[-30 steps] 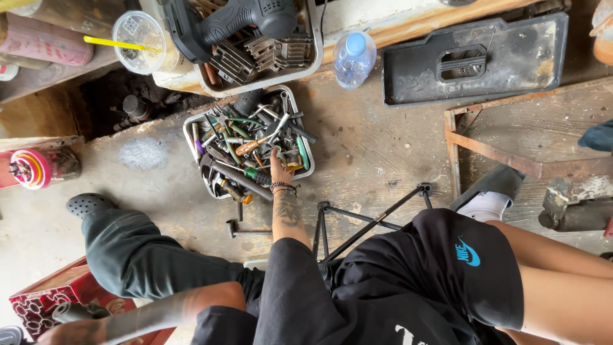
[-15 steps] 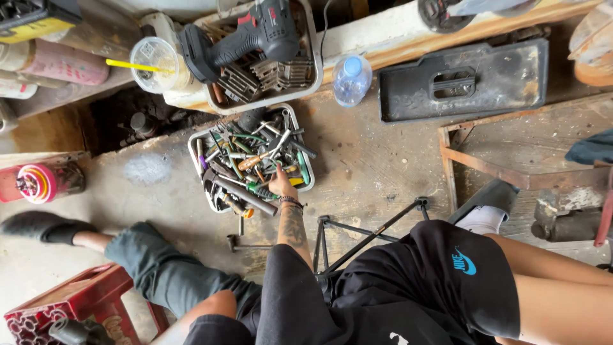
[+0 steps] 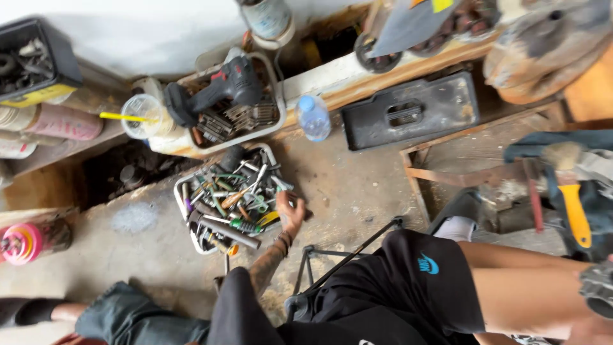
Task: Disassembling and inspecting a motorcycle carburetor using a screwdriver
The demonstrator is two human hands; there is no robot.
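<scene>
Below, in the head view, a seated person in black shorts reached down to a white tray of hand tools (image 3: pixel 186 191) set on the dusty concrete floor (image 3: pixel 357 185). The left hand (image 3: pixel 290 211) lay at the tray's right edge, fingers curled over the screwdrivers, pliers and sockets (image 3: pixel 233 204) heaped inside; whether those fingers actually gripped any tool could not be told from this angle. A beaded bracelet circled the tattooed forearm behind it. The right hand did not show clearly, only a blurred shape at the lower right corner, so its grip could not be told either.

Just beyond the tray stood a second white bin holding a cordless drill (image 3: pixel 220 86), with a clear plastic cup and yellow straw (image 3: pixel 140 115) beside it. A small water bottle (image 3: pixel 314 118) stood near the tray's upper right, and a black tool case (image 3: pixel 412 115) lay flat further right. A yellow-handled brush (image 3: pixel 571 191) rested at the right edge, and a black folding metal frame (image 3: pixel 354 252) stood between the tray and the person's legs.
</scene>
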